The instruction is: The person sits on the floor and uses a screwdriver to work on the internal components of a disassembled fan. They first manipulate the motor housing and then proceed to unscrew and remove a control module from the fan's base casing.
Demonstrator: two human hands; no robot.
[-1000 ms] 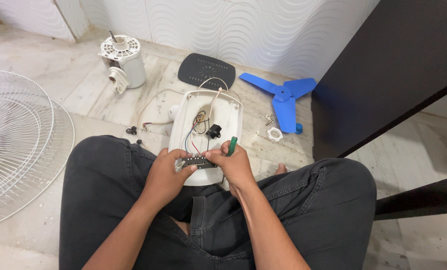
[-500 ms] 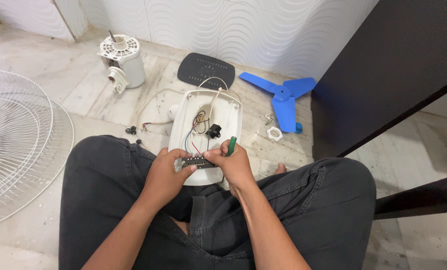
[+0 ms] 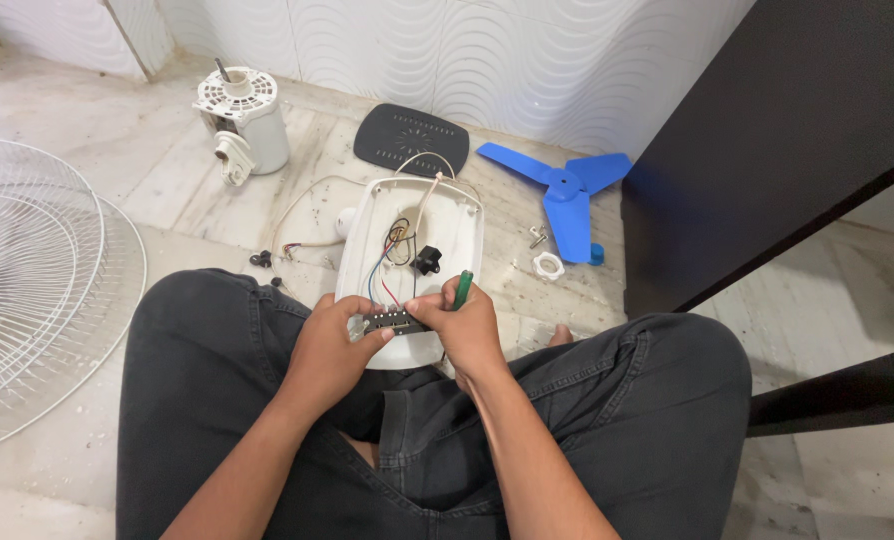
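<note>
A white fan base housing (image 3: 447, 225) lies open across my lap and the floor, with coloured wires (image 3: 392, 270) and a small black part (image 3: 426, 260) inside it. My left hand (image 3: 332, 345) grips a dark switch block (image 3: 389, 321) at the housing's near end. My right hand (image 3: 462, 330) holds a green-handled screwdriver (image 3: 462, 288) and also touches the switch block from the right. The screwdriver's tip is hidden by my fingers.
A white fan motor (image 3: 245, 128) stands at the back left, a dark oval cover plate (image 3: 411, 140) lies behind the housing, and a blue fan blade (image 3: 565, 190) lies right of it. White wire guards (image 3: 37, 280) lie at left. A dark cabinet (image 3: 767, 150) stands at right. Small screws and a white nut (image 3: 548, 265) lie on the floor.
The hands have shifted only slightly on the switch block. The screwdriver handle stays upright above my right hand.
</note>
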